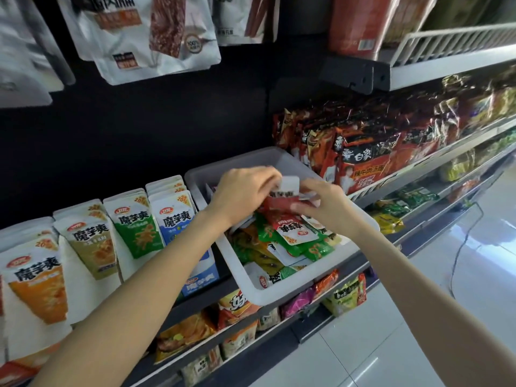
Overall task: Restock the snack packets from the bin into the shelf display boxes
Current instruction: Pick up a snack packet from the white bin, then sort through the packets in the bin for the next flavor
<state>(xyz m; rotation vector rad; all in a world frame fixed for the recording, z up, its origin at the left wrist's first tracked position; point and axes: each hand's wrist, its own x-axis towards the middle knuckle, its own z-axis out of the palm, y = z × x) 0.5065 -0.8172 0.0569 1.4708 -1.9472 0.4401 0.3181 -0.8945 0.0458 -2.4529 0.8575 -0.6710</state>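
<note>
A grey plastic bin (282, 291) rests on the shelf, filled with several small snack packets (296, 241) in red, green, yellow and white. Both hands hover over its far half. My left hand (243, 192) and my right hand (325, 203) together grip a small stack of red and white packets (287, 191), held just above the pile. To the left of the bin stand the display boxes: blue (178, 219), green (134, 227), olive (92, 241) and orange (36, 272), each with upright packets in it.
Red instant-noodle packs (363, 163) crowd the shelf right of the bin. White pouches (145, 37) hang above. Lower shelves (243, 339) hold more snack bags. A tiled floor (418, 331) with a thin cable lies at the right.
</note>
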